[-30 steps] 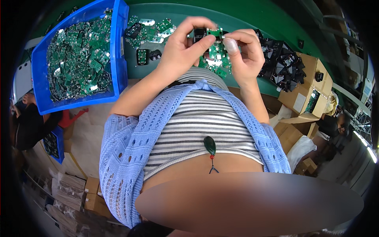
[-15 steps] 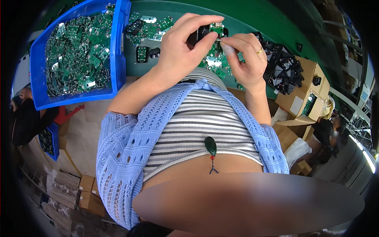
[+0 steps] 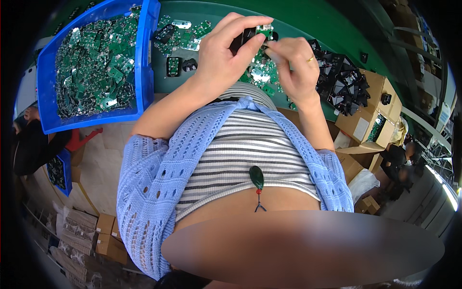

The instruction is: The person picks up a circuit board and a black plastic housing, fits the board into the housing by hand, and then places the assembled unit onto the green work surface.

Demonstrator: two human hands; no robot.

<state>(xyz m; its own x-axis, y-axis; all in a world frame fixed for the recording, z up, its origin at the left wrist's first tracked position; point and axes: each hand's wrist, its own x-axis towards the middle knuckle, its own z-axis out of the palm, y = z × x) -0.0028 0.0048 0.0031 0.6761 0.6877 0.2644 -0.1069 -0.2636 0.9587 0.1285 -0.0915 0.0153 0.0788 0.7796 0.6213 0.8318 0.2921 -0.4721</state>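
Note:
Over the green table, my left hand (image 3: 219, 54) is closed on a small green circuit board (image 3: 264, 31), which it grips between thumb and index finger. A dark part shows behind the board, mostly hidden by my fingers. Close to the board's right lower edge is my right hand (image 3: 299, 67), thumb and fingertips pinched together and slightly blurred. Whatever lies in that pinch is too small to make out. Beneath the hands lie loose circuit boards (image 3: 261, 75). Left of my left wrist, a black casing with a board in it (image 3: 173, 66) rests beside a small black part (image 3: 190, 64).
A blue bin (image 3: 146, 62) heaped with green circuit boards (image 3: 96, 67) stands at the left. More boards (image 3: 185, 36) lie beside it. Black plastic housings (image 3: 349, 84) are piled at the right, near an open cardboard box (image 3: 358, 123). Another person (image 3: 31, 144) is at the far left.
My right hand has shifted slightly up and left and turned at the fingertips beside the board. The left hand and its board have barely moved.

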